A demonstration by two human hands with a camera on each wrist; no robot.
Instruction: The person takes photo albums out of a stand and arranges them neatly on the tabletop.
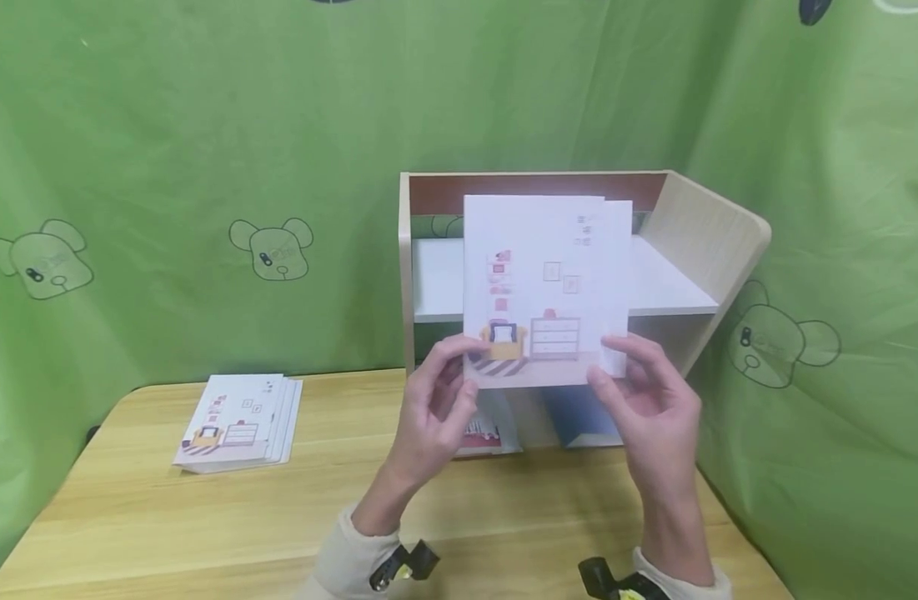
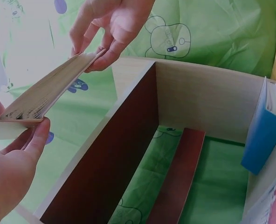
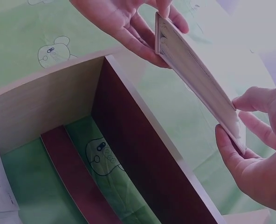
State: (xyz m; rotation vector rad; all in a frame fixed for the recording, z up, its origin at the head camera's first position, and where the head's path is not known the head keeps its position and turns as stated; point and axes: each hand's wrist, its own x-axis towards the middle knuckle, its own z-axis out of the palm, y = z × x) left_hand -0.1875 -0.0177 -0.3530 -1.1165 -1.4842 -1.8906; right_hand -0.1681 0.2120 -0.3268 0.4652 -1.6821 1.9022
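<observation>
Hands [image 1: 428,408] [image 1: 657,417] pinch a book [image 1: 541,287] whose page edges [image 2: 47,88] show only in wrist views.

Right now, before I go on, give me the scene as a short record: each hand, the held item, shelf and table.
Left hand: pinches white book, lower left
Right hand: pinches its lower right
White book: raised in front of the shelf, printed room scene facing the head camera
Shelf, lower part: blue book and red-and-white item, both partly hidden
Table: stack of books left of the shelf, similar room scene on top
</observation>
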